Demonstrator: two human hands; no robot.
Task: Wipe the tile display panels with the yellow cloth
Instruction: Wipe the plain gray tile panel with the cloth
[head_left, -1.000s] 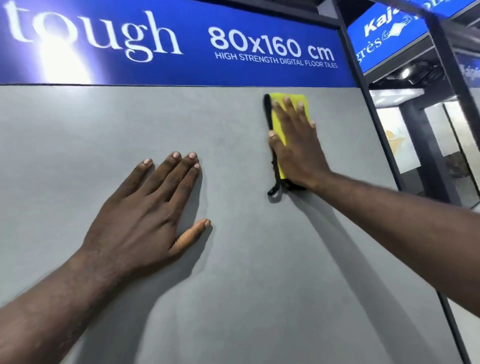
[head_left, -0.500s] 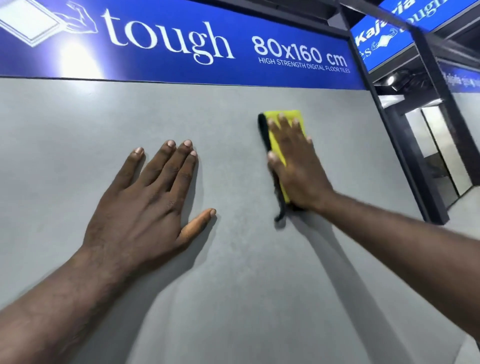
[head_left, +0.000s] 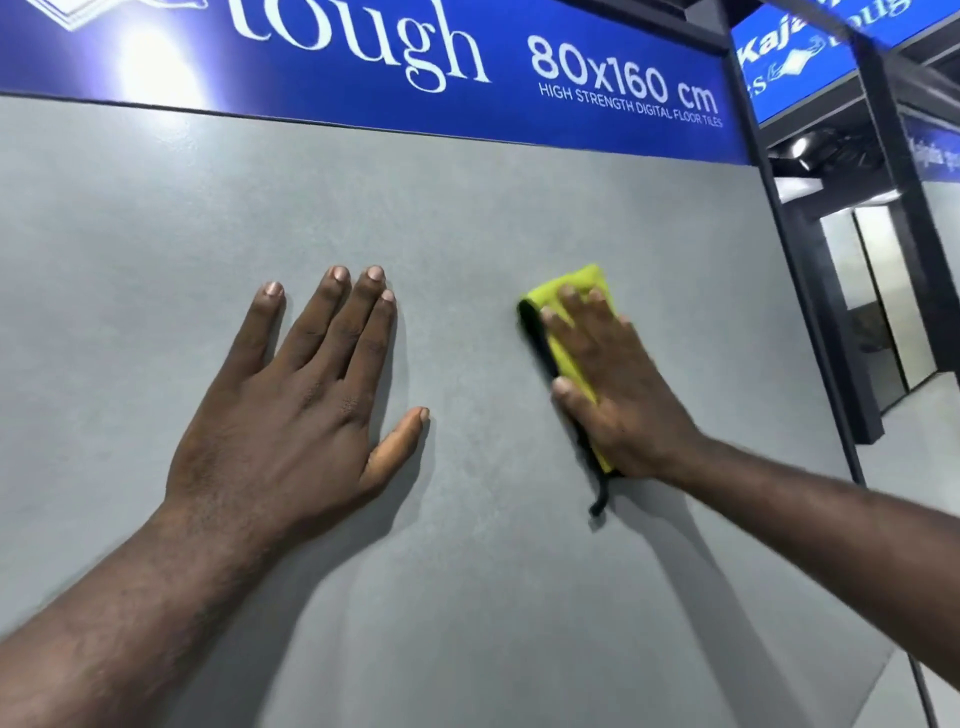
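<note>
Left hand (head_left: 291, 395) flat on the grey tile panel (head_left: 467, 571), grip spread, fingers straight, holds nothing; reads as a brace. Right hand (head_left: 618, 395) a bit further up and to the right, grip flat with fingers straight, pinning the folded yellow cloth (head_left: 571, 358) against the panel; nothing pinched; the cloth's black loop (head_left: 600, 499) hangs free below the wrist. Cloth sits in the upper-right part of the panel, well below the blue sign (head_left: 363, 62) and short of the black frame post (head_left: 789, 270). Step in hand, by my read: mid-wipe on this panel. Next move likely needs even palm pressure and overlapping passes, plus clearing the left hand off the unwiped patch under it. More signed display bays (head_left: 883, 260) beyond the post; blurred.
</note>
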